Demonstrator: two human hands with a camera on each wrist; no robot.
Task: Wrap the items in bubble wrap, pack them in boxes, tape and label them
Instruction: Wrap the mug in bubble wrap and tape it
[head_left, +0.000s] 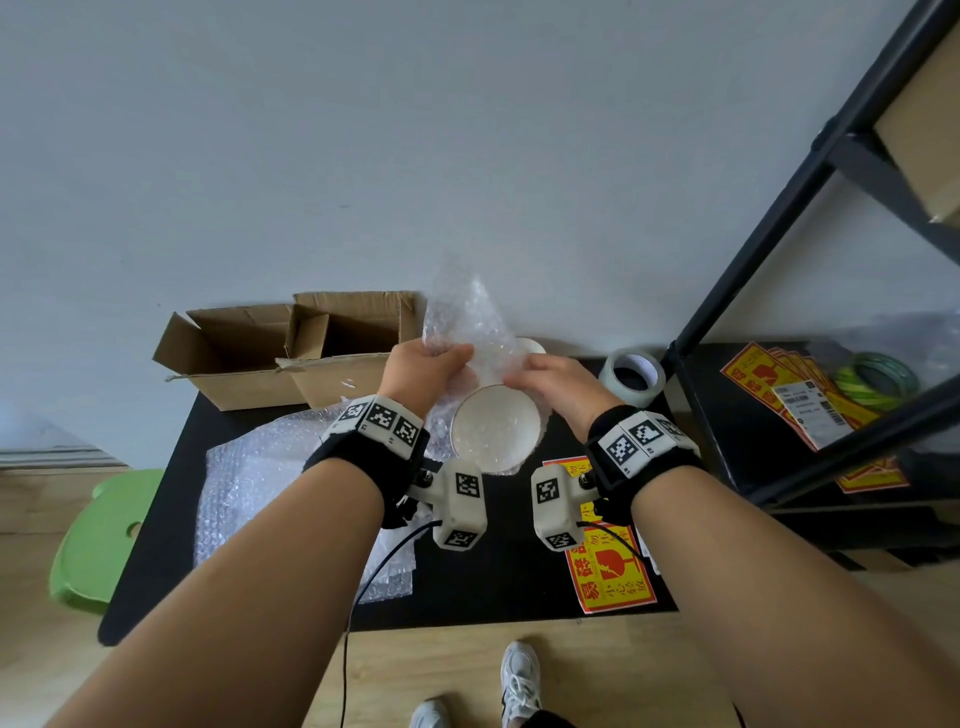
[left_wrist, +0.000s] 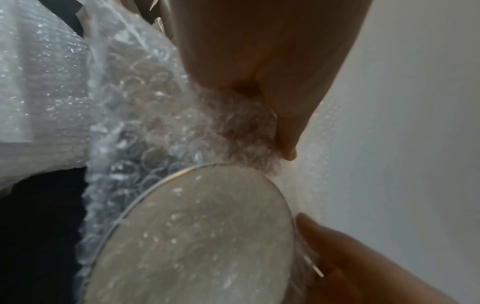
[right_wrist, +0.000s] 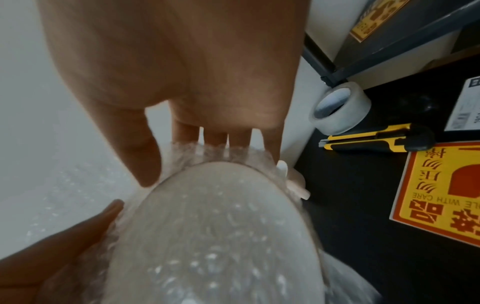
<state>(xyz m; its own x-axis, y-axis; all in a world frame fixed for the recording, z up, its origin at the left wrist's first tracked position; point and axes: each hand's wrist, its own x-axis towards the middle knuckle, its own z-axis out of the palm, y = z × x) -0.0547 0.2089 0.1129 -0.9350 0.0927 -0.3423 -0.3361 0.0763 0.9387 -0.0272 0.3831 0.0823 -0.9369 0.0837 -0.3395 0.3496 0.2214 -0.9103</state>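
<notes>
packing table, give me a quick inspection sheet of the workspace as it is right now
surface: black table, partly covered by spare bubble wrap sheets.
job's things: white bowl held above the table, bubble wrap partly around it; two open cardboard boxes at the back; tape roll; fragile labels.
clutter: yellow utility knife by the tape.
grippers: left hand and right hand both grip the wrap at the bowl's rim.
cables: black wrist-camera cable hangs off the front edge.
surroundings: black shelf rack on the right with more labels; green stool; white wall.
</notes>
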